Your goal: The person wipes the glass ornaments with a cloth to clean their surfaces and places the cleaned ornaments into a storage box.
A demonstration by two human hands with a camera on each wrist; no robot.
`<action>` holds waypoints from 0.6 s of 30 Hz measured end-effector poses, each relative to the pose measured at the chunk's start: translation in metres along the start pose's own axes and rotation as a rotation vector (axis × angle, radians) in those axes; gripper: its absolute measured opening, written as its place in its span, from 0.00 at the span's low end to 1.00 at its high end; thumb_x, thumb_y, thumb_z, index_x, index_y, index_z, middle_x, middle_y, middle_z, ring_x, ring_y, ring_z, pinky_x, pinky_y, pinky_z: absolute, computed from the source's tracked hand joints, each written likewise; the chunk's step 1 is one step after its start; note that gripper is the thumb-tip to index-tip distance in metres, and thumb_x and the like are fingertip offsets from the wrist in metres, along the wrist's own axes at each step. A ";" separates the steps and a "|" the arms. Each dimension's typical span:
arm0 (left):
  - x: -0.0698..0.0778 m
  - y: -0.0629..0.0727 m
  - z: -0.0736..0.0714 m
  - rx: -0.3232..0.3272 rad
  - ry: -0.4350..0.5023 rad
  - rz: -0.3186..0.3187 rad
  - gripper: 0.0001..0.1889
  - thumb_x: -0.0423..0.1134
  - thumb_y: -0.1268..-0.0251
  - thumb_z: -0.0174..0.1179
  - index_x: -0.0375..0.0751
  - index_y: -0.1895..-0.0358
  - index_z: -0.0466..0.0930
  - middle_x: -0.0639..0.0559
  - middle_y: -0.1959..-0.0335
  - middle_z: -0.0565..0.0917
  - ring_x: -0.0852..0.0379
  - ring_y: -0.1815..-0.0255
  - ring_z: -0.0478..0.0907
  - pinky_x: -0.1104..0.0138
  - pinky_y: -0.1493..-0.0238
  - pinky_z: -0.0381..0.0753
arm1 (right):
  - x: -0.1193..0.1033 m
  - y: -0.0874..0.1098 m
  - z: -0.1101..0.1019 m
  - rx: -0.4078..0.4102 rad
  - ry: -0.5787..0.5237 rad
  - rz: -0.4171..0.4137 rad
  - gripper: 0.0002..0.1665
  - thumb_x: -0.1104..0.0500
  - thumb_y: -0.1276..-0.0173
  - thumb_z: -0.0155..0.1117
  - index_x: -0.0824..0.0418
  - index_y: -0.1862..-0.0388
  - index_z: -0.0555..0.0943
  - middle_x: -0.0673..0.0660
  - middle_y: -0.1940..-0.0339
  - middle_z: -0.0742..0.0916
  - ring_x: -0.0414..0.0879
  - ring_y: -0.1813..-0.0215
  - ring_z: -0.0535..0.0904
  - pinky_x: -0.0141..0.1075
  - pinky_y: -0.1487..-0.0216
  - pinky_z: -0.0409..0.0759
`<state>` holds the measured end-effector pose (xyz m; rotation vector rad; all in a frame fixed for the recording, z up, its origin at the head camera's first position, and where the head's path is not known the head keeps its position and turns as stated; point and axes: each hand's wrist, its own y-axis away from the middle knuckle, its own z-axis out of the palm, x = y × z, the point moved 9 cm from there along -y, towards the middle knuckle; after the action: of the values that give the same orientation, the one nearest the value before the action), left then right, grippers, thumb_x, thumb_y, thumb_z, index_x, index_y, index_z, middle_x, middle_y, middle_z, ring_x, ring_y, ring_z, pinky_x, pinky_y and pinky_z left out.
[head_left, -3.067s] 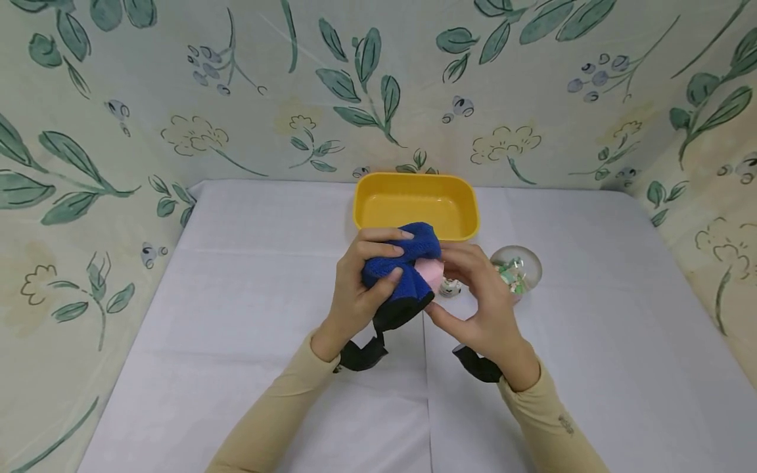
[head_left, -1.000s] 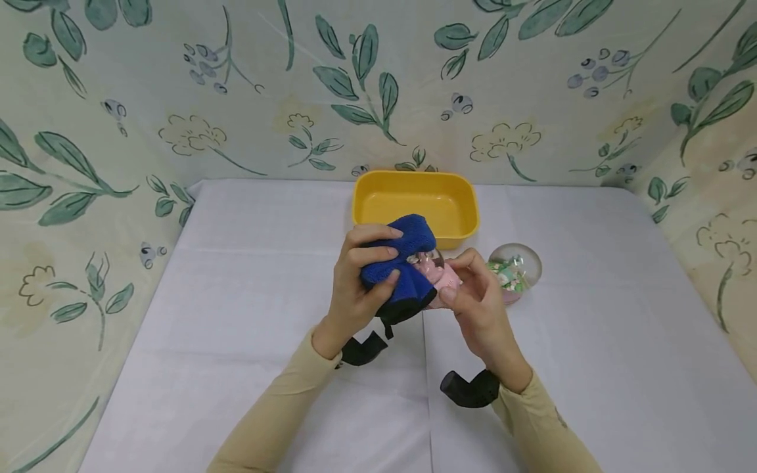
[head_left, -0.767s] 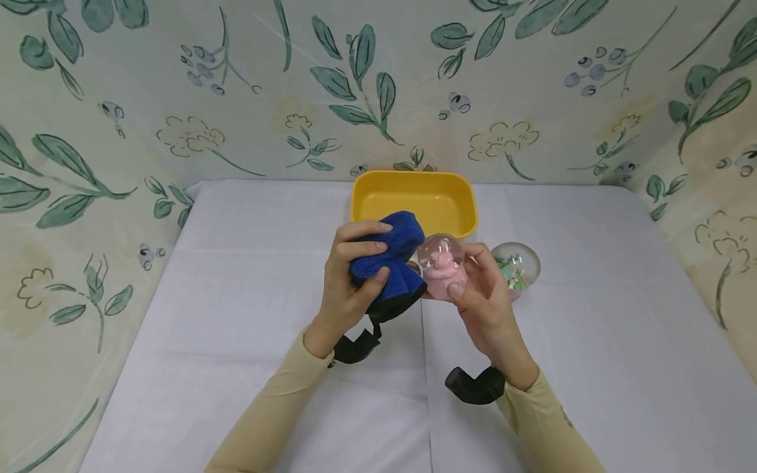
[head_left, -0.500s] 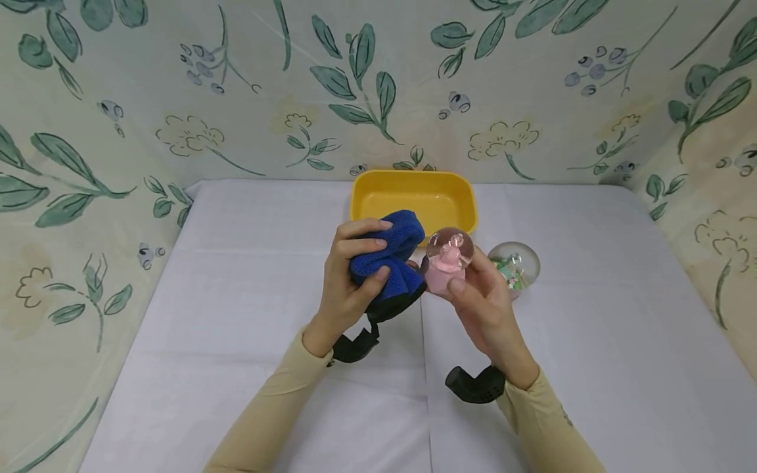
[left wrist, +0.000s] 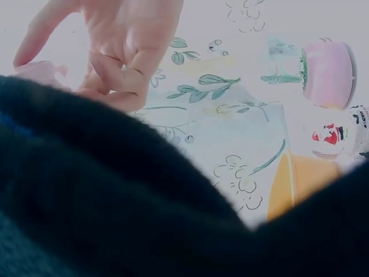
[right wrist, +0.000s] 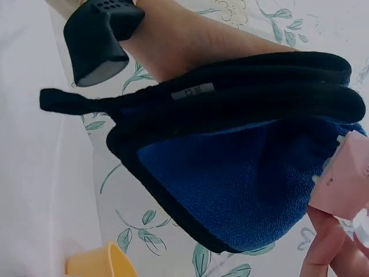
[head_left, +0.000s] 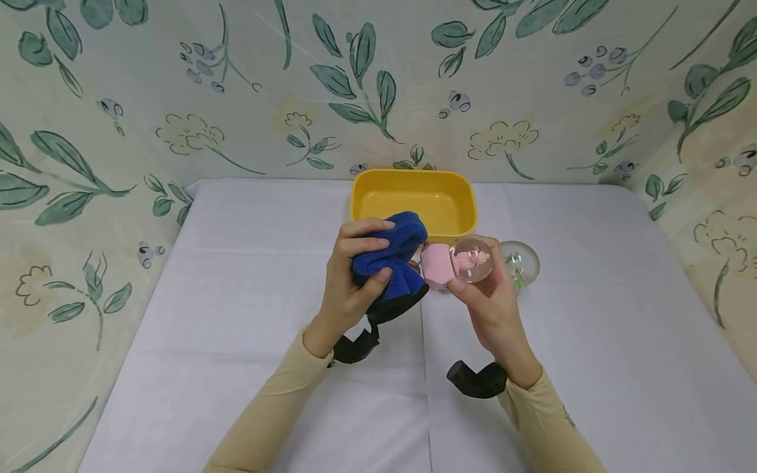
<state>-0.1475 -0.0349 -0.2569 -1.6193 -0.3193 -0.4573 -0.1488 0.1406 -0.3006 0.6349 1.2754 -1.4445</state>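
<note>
In the head view my left hand [head_left: 345,282] grips a folded blue towel [head_left: 405,236] with black edging. My right hand [head_left: 497,302] pinches a small snow globe [head_left: 439,265] with a faceted pink base and a pink figure inside. The globe lies on its side in the air, base toward the towel and clear dome to the right. The right wrist view shows the pink base [right wrist: 344,176] close beside the towel [right wrist: 230,184]; whether they touch I cannot tell. In the left wrist view the dark towel edge hides much of the scene.
A yellow tray [head_left: 414,176] stands at the back of the white-covered table. Behind my right hand sits a larger snow globe [head_left: 526,259]. A white object with red and black marks [left wrist: 331,135] shows beside it in the left wrist view. Floral cloth [head_left: 236,98] surrounds the table.
The snow globe came out from the towel to the right, first upright, and is now tipped sideways with its base facing left. My left hand still holds the towel.
</note>
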 end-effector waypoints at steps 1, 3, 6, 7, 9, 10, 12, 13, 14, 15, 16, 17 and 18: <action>0.000 0.000 0.000 -0.002 0.001 -0.001 0.15 0.48 0.28 0.51 0.41 0.51 0.67 0.39 0.47 0.72 0.41 0.48 0.71 0.53 0.45 0.73 | -0.001 0.000 0.000 0.000 0.008 -0.002 0.27 0.69 0.39 0.61 0.56 0.42 0.69 0.57 0.48 0.74 0.50 0.50 0.72 0.35 0.54 0.77; 0.001 0.000 0.001 -0.006 0.001 -0.003 0.15 0.48 0.28 0.51 0.40 0.51 0.66 0.39 0.47 0.72 0.41 0.48 0.71 0.53 0.45 0.73 | -0.003 -0.001 0.001 -0.006 0.029 -0.011 0.28 0.71 0.40 0.61 0.57 0.42 0.68 0.59 0.48 0.75 0.49 0.52 0.73 0.34 0.57 0.78; 0.001 0.000 0.002 -0.009 -0.001 -0.004 0.15 0.49 0.28 0.51 0.40 0.51 0.66 0.39 0.47 0.72 0.42 0.47 0.71 0.54 0.45 0.73 | -0.005 -0.001 0.001 -0.008 0.070 -0.022 0.29 0.75 0.42 0.61 0.60 0.42 0.69 0.61 0.46 0.75 0.51 0.50 0.74 0.35 0.57 0.80; 0.001 0.000 0.002 -0.010 -0.001 -0.004 0.15 0.49 0.28 0.51 0.40 0.51 0.66 0.39 0.47 0.72 0.41 0.47 0.71 0.53 0.45 0.73 | -0.006 -0.001 0.001 -0.007 0.081 -0.025 0.29 0.76 0.43 0.62 0.61 0.42 0.70 0.62 0.46 0.76 0.51 0.50 0.73 0.35 0.57 0.80; 0.000 0.000 0.002 -0.011 0.001 -0.004 0.16 0.49 0.28 0.51 0.40 0.51 0.66 0.39 0.47 0.72 0.41 0.47 0.71 0.53 0.44 0.73 | -0.007 -0.002 0.002 -0.010 0.104 -0.031 0.30 0.78 0.44 0.62 0.64 0.42 0.71 0.63 0.45 0.75 0.53 0.48 0.72 0.36 0.55 0.81; 0.000 0.001 0.002 -0.011 0.002 -0.005 0.16 0.49 0.28 0.51 0.40 0.51 0.66 0.39 0.47 0.72 0.41 0.47 0.71 0.53 0.44 0.73 | -0.008 -0.002 0.002 -0.013 0.113 -0.032 0.30 0.78 0.44 0.63 0.64 0.42 0.71 0.63 0.44 0.75 0.54 0.46 0.71 0.36 0.54 0.81; -0.001 0.001 0.003 -0.013 0.003 -0.009 0.16 0.49 0.28 0.51 0.39 0.51 0.66 0.39 0.47 0.72 0.41 0.47 0.71 0.53 0.44 0.72 | -0.008 -0.002 0.002 -0.027 0.115 -0.035 0.30 0.76 0.44 0.64 0.65 0.41 0.71 0.64 0.44 0.75 0.54 0.46 0.71 0.36 0.52 0.80; -0.002 0.001 0.003 -0.013 0.004 -0.011 0.16 0.49 0.28 0.51 0.39 0.51 0.66 0.39 0.47 0.72 0.41 0.47 0.70 0.53 0.44 0.72 | -0.008 -0.002 0.003 -0.038 0.110 -0.036 0.30 0.75 0.43 0.65 0.66 0.41 0.71 0.64 0.45 0.75 0.53 0.47 0.72 0.36 0.51 0.80; -0.002 0.001 0.003 -0.015 0.006 -0.015 0.16 0.49 0.28 0.51 0.39 0.51 0.66 0.39 0.47 0.72 0.41 0.47 0.70 0.53 0.44 0.72 | -0.008 -0.002 0.004 -0.052 0.101 -0.038 0.30 0.75 0.43 0.65 0.67 0.40 0.71 0.65 0.45 0.74 0.53 0.47 0.73 0.36 0.51 0.79; -0.003 0.001 0.003 -0.017 0.008 -0.018 0.16 0.49 0.28 0.51 0.39 0.51 0.66 0.39 0.47 0.72 0.41 0.47 0.70 0.53 0.43 0.72 | -0.009 -0.002 0.004 -0.067 0.092 -0.042 0.30 0.74 0.42 0.64 0.67 0.40 0.70 0.66 0.45 0.74 0.53 0.47 0.73 0.36 0.50 0.79; -0.003 0.001 0.004 -0.021 0.010 -0.022 0.17 0.50 0.28 0.51 0.40 0.50 0.66 0.39 0.47 0.71 0.41 0.46 0.70 0.53 0.43 0.72 | -0.010 -0.002 0.005 -0.083 0.087 -0.050 0.30 0.74 0.42 0.64 0.69 0.39 0.70 0.66 0.44 0.74 0.53 0.47 0.73 0.36 0.49 0.79; -0.003 0.001 0.004 -0.025 0.013 -0.025 0.17 0.50 0.28 0.51 0.40 0.50 0.66 0.39 0.46 0.71 0.40 0.46 0.70 0.52 0.43 0.71 | -0.011 -0.002 0.006 -0.097 0.090 -0.057 0.30 0.74 0.42 0.64 0.69 0.39 0.70 0.67 0.44 0.74 0.53 0.46 0.73 0.36 0.49 0.79; -0.004 0.001 0.005 -0.029 0.015 -0.027 0.17 0.50 0.28 0.51 0.40 0.50 0.66 0.38 0.46 0.71 0.40 0.46 0.70 0.52 0.43 0.71 | -0.012 -0.001 0.006 -0.110 0.107 -0.071 0.30 0.74 0.42 0.64 0.70 0.39 0.70 0.67 0.43 0.74 0.54 0.45 0.73 0.35 0.48 0.78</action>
<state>-0.1495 -0.0301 -0.2601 -1.6411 -0.3248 -0.4961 -0.1450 0.1389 -0.2875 0.6047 1.4636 -1.4021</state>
